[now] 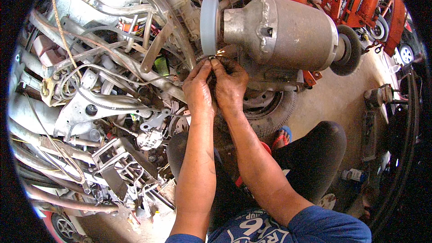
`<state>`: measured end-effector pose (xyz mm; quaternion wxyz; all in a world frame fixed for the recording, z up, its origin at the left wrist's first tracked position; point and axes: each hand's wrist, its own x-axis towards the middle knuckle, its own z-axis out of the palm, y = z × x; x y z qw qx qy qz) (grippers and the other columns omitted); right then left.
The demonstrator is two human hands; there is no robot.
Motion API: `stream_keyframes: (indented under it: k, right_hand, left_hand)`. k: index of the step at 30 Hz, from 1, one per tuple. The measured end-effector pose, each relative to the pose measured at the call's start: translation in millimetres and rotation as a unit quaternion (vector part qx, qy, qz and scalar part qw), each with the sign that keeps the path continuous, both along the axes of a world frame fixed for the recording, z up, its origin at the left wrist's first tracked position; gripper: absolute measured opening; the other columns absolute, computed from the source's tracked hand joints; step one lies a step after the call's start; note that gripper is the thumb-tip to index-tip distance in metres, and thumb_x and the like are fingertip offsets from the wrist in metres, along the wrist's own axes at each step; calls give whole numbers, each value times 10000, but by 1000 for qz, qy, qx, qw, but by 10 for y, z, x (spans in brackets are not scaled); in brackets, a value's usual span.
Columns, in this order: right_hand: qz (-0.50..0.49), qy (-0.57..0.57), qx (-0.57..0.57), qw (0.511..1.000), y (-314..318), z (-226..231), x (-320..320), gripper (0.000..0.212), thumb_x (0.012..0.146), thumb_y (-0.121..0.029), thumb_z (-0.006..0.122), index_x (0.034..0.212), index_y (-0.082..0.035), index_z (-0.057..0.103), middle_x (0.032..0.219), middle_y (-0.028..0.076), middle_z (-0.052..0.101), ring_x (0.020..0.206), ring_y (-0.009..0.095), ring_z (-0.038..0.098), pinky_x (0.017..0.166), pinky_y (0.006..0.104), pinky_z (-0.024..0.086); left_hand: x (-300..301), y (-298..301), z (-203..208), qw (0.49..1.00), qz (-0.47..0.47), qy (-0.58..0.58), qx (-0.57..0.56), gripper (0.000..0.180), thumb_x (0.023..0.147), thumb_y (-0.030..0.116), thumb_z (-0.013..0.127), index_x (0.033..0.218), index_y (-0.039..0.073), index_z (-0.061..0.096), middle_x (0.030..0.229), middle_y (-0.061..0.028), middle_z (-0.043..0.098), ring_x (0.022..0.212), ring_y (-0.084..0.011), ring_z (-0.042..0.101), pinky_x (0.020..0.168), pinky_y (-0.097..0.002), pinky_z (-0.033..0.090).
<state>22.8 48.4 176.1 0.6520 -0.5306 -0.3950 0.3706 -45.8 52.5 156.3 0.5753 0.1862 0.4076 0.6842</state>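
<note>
A bench grinder with a metal drum-shaped body stands in front of me. Its pale grey-blue grinding wheel is on the left end, and a dark wheel is on the right. Close under the pale wheel, my left hand and my right hand are side by side, thumbs together. Both pinch one small dark piece against the wheel's lower edge. Sparks fly off just right of it. The fingers hide most of the piece, so its kind cannot be told.
Scrap metal parts, pipes and cables crowd the left side, among them a silver control arm. A tyre lies beneath the grinder. Red-orange metal frames stand at the far right. A small bottle is on the floor at right.
</note>
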Motion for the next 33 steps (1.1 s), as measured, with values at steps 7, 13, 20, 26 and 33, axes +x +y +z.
stream_keyframes:
  k: [7, 13, 20, 26, 33]
  right_hand:
    - [4, 19, -15, 1000, -4, -34, 56, 204, 932, -158, 720, 1027, 22, 742, 950, 94, 754, 851, 165, 655, 803, 311, 515]
    - [-4, 20, -8, 1000, -19, 5, 18, 200, 935, -153, 708, 1018, 25, 739, 936, 84, 750, 833, 154, 647, 789, 308, 513]
    - [5, 35, -38, 999, -7, 23, 7, 223, 922, -175, 714, 995, 32, 747, 908, 93, 750, 830, 164, 648, 798, 324, 515]
    - [-8, 13, -1, 1000, -38, 50, -16, 227, 916, -174, 718, 987, 41, 747, 900, 93, 752, 811, 167, 647, 780, 332, 515]
    - [-3, 34, -8, 999, -10, -3, -14, 203, 900, -140, 738, 989, 43, 748, 911, 95, 757, 803, 162, 657, 768, 318, 518]
  left_hand:
    - [78, -30, 83, 1000, -11, 7, 6, 316, 912, 94, 730, 1180, -71, 701, 1115, -125, 720, 1014, -194, 650, 957, -306, 480]
    - [49, 10, -10, 1000, -7, -7, -2, 314, 908, 104, 740, 1169, -68, 707, 1116, -120, 721, 1008, -190, 646, 953, -305, 477]
    - [58, -38, 138, 1000, 5, 11, -6, 306, 908, 97, 739, 1165, -66, 709, 1080, -117, 728, 976, -178, 656, 923, -292, 489]
    - [27, -32, 109, 1000, -5, -2, -1, 290, 906, 88, 736, 1151, -64, 713, 1070, -114, 729, 970, -178, 661, 924, -288, 493]
    - [15, -18, 78, 1000, -7, 12, 5, 292, 907, 91, 733, 1153, -65, 713, 1074, -117, 728, 980, -187, 663, 936, -293, 491]
